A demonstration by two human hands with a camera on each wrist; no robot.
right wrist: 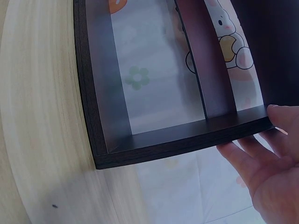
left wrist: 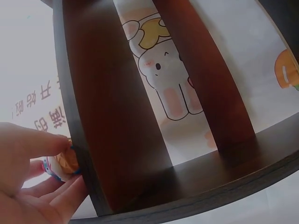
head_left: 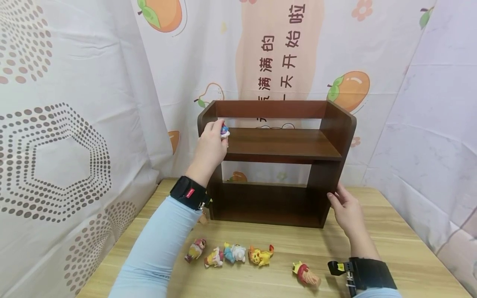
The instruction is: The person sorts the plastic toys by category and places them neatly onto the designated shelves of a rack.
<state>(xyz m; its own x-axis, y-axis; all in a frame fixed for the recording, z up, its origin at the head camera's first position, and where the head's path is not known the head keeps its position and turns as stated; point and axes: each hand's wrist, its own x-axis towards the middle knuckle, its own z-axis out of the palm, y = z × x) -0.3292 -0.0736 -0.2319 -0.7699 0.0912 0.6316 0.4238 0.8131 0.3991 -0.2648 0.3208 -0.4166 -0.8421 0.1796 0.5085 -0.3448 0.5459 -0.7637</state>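
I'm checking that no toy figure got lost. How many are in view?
6. One is in the left hand at the shelf's upper board: held figure. Five lie on the table. None seems hidden.

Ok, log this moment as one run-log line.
left hand: pinches small blue-and-white toy figure at upper shelf | right hand: open, touches dark brown wooden shelf unit | five figures lie on table
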